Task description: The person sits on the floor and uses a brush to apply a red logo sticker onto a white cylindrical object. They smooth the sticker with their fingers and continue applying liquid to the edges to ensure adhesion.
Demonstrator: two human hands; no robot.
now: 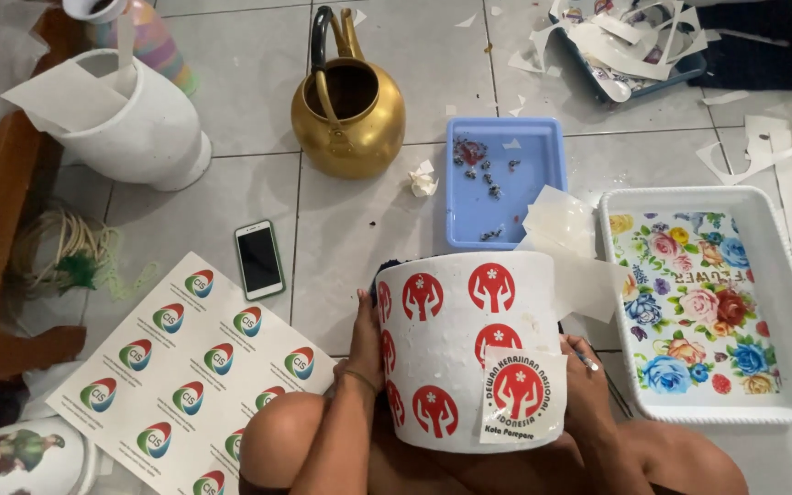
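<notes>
Both hands held the white pot (469, 353) on its side in the lap: left hand (366, 344) flat vs its left wall, right hand (588, 376) wrapped round its right edge, touching a square sticker (522, 396). Behind pot: blue tray (506, 183) w/ water, gold kettle (348, 110). Left of pot: phone (259, 259), sticker sheet (185, 367). Right: floral tray (717, 307).
</notes>
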